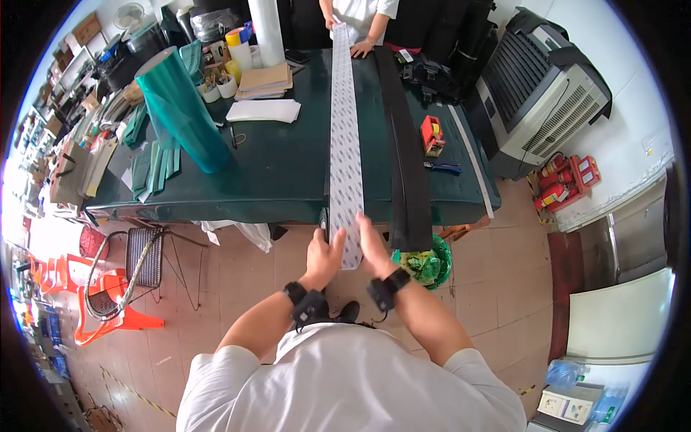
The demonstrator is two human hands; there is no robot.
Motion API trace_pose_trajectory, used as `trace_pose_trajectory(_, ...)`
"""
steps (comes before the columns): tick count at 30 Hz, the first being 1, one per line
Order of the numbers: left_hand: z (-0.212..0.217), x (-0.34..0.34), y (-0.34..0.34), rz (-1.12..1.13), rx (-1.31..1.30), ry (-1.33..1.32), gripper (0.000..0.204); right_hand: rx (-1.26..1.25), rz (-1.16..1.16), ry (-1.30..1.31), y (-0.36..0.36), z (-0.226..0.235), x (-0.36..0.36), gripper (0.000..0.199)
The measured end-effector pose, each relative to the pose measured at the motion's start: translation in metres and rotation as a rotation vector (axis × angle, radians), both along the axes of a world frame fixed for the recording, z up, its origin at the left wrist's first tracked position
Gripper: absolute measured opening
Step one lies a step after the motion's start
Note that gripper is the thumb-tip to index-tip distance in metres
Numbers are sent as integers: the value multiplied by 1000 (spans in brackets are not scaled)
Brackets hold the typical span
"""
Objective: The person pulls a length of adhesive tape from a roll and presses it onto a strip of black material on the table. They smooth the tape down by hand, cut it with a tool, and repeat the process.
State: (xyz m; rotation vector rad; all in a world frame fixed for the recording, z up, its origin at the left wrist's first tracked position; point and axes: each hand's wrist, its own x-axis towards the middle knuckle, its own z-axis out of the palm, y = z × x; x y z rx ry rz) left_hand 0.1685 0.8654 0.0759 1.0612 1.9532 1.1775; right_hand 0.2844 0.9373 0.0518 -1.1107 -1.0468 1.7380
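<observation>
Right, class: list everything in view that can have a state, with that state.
Patterned white strip: straight, near end past the table edge
Left grip: at its left edge, closure unclear
Right grip: at its right edge, fingers extended
Black strips: laid lengthwise, overhanging
Green roll: rolled up
White sheets: stacked
Waste bin: contains crumpled material
Woven chair: unoccupied

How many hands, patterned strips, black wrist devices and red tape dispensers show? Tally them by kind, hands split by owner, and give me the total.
Wearer's own hands, left hand and right hand: 2
Co-worker's hands: 2
Black wrist devices: 2
Patterned strip: 1
Red tape dispenser: 1
Total: 8
</observation>
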Motion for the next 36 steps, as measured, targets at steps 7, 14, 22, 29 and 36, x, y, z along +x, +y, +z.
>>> trace_pose_trajectory(7,-26,-11,-33,-248,246,165,50,-451,44,71,10,-6,1,59)
trace_pose_trajectory(14,10,-25,34,-31,-136,-1115,58,168,-57,-385,-27,-13,0,61)
trace_pose_trajectory(22,-15,-17,37,71,-248,-423,63,371,44,-474,-19,-21,6,53)
trace_pose_trajectory(29,-16,-6,-19,-237,159,328,65,-525,164,338,17,35,5,41)
trace_pose_trajectory(36,-27,-6,-8,-237,114,60,65,-353,46,-58,8,-7,-1,49)
